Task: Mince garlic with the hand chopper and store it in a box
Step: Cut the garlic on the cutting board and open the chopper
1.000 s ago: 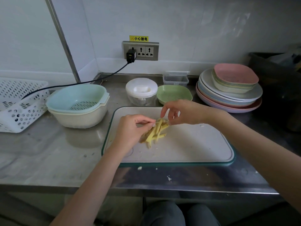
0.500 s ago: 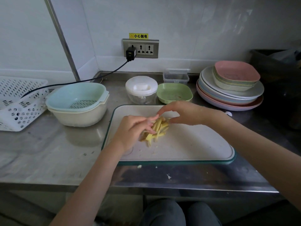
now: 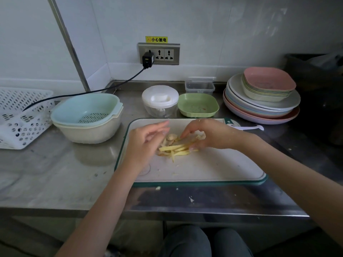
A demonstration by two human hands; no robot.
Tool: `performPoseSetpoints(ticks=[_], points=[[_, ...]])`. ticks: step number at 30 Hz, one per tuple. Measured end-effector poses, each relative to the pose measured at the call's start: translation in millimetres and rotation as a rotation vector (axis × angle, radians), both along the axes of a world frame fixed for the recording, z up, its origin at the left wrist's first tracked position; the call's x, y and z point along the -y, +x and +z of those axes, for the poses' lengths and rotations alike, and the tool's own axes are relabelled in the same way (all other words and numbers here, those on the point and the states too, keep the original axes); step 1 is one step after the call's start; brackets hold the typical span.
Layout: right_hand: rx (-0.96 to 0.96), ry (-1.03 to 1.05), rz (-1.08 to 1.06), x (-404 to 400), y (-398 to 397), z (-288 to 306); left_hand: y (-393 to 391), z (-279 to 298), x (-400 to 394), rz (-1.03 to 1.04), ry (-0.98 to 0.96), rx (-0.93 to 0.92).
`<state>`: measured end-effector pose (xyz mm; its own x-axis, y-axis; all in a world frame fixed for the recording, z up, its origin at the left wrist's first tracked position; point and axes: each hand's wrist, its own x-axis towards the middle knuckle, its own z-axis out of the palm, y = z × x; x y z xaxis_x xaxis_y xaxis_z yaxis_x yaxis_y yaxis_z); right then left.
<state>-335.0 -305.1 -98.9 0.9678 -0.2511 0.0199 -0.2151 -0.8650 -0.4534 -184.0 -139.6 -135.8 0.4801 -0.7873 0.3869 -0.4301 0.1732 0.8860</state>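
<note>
Over at the desk's left edge sits a white perforated basket [image 3: 20,115], and just beside it a pale blue colander [image 3: 87,112] nests in a cream bowl [image 3: 89,132]. At the back edge, a green square dish [image 3: 198,105] waits empty-looking. Far right corner: a stack of round plates [image 3: 259,110] carrying square bowls, a pink one [image 3: 269,78] on top. On the wall, a socket panel [image 3: 158,53] holds a black plug [image 3: 148,59], its cable [image 3: 83,92] trailing left.
</note>
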Motion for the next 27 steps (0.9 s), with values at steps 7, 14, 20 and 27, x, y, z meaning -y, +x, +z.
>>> performPoseSetpoints(ticks=[7,14,20,27], points=[[0.094,-0.093,-0.005,-14.0,43.0,-5.1,9.4,-8.5,4.6,0.342,0.244,0.260],[0.211,0.027,-0.159,0.1,40.8,-11.1,3.7,-6.0,3.0,0.042,0.331,0.173],[0.134,0.016,-0.239,15.0,22.8,-7.1,3.6,-13.1,3.9,-0.252,0.367,0.147],[0.009,-0.104,-0.247,21.0,-36.3,-22.5,-9.3,-8.8,14.0,-0.191,0.354,0.317]])
